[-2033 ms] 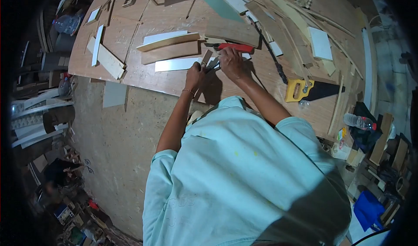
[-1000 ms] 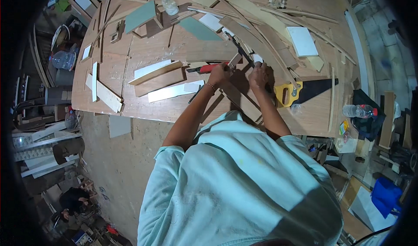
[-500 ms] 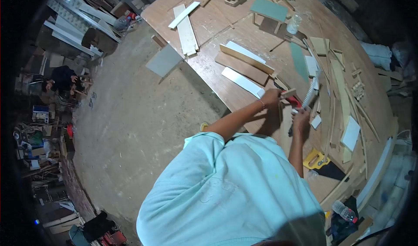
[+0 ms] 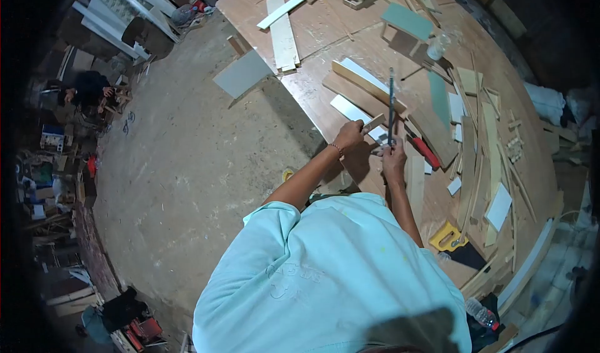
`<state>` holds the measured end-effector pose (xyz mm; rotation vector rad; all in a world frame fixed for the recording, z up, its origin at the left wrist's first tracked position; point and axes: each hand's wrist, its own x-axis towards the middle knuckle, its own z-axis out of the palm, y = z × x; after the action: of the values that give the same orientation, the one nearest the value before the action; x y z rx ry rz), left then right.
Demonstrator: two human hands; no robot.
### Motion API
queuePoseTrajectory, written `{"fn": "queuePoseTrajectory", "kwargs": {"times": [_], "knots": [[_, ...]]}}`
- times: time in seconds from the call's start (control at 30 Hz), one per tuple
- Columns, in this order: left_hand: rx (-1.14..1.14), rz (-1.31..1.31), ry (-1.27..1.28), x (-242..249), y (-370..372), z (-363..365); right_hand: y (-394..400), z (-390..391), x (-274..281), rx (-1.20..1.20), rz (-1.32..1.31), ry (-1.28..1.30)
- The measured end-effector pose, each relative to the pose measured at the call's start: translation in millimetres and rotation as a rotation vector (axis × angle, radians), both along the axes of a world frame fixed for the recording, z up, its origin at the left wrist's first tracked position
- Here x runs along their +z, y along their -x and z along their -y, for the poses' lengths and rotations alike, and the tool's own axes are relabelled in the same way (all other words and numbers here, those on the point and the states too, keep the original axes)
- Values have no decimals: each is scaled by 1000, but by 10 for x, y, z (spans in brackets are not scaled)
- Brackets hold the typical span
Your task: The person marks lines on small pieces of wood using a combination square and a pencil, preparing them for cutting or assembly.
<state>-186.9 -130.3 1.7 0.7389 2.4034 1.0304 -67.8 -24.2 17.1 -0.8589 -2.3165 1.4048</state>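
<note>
My left hand [image 4: 352, 135], near the table's front edge, is closed around a short wooden piece [image 4: 374, 123] that sticks out to the right. Close beside it, my right hand [image 4: 394, 163] grips a long, thin ruler [image 4: 391, 100], which points away from me and looks narrow and dark from here. A small metal part shows by the right fingers. Just right of that hand lies a red-handled tool [image 4: 425, 152] against a wide brown board [image 4: 432, 131]. White strips [image 4: 351, 109] and an upright wooden strip [image 4: 361, 83] lie beyond my hands.
The wooden table [image 4: 325, 46] carries a small green-topped stand [image 4: 407, 20], a clear jar [image 4: 438, 46], many thin wood strips [image 4: 490, 140] and a yellow-handled saw [image 4: 445, 235]. A grey panel [image 4: 242, 76] juts past the left edge. Another person [image 4: 90, 93] sits far left.
Both hands have moved left, away from the red-handled tool, still holding the wooden piece and the ruler. The ruler has turned from its pale, marked face to a narrow dark edge.
</note>
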Motion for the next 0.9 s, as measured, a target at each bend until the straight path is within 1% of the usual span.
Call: {"fn": "queuePoseTrajectory", "kwargs": {"times": [0.07,0.1,0.13,0.23,0.33,0.37,0.4,0.47,0.53,0.57,0.6,0.63,0.7,0.83,0.9], "knots": [[59,-47,-36,-32,126,133,147,182,79,43,0,118],[108,-87,-61,-54,178,225,221,226,-25,81,9,116],[126,-92,-65,-53,228,318,291,315,19,99,5,112],[194,-77,-40,69,498,590,643,592,172,199,76,203],[273,-57,-53,192,759,949,977,885,217,265,68,221],[290,-77,-87,196,856,1080,1102,990,168,280,-10,198],[297,-69,-92,199,956,1205,1223,1070,152,286,-2,193],[329,-101,-102,243,1135,1436,1452,1276,304,277,-7,208],[385,71,-172,89,1392,1650,1674,1436,349,261,24,237],[363,198,-237,121,1531,1774,1811,1493,374,285,-26,223],[341,324,-298,198,1606,1900,1909,1555,385,308,-79,210],[323,339,-294,287,1669,2006,2017,1631,406,287,-69,210],[299,458,-322,483,1918,2182,2304,1771,501,266,-86,276],[196,467,-264,589,2267,2445,2680,1988,607,195,-69,280],[177,467,-292,528,2395,2500,2827,1980,546,206,-58,86]]}}
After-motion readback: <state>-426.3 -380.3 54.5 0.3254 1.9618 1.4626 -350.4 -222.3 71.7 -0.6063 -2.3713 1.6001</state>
